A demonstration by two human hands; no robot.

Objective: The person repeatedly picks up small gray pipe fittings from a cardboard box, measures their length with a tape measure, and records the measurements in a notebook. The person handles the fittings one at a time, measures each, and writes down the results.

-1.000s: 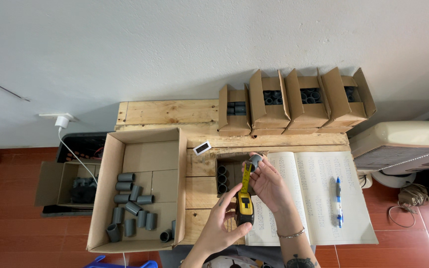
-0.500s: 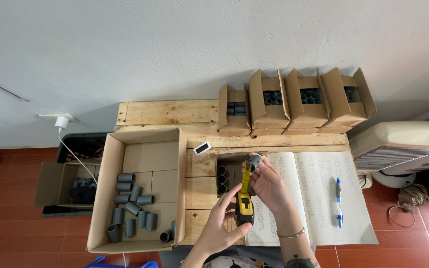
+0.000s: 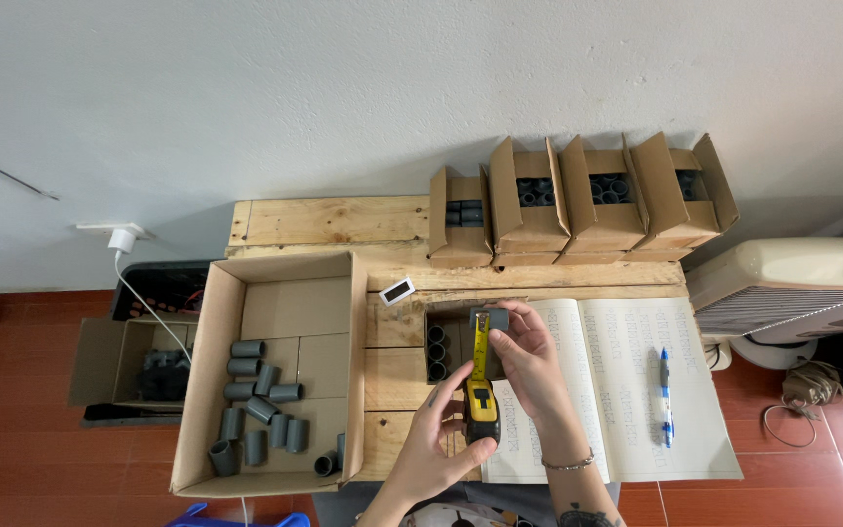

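My left hand grips a yellow and black tape measure, its yellow blade pulled out and pointing away from me. My right hand pinches a short grey pipe piece against the blade's tip. Both hands hover over a small dark tray with several grey pipe pieces standing in it, on the wooden pallet table. An open notebook lies under my right wrist.
A large open cardboard box at left holds several loose grey pipe pieces. A row of small cartons with pipe pieces stands at the back. A blue pen lies on the notebook. A small white label lies on the wood. A fan heater stands at right.
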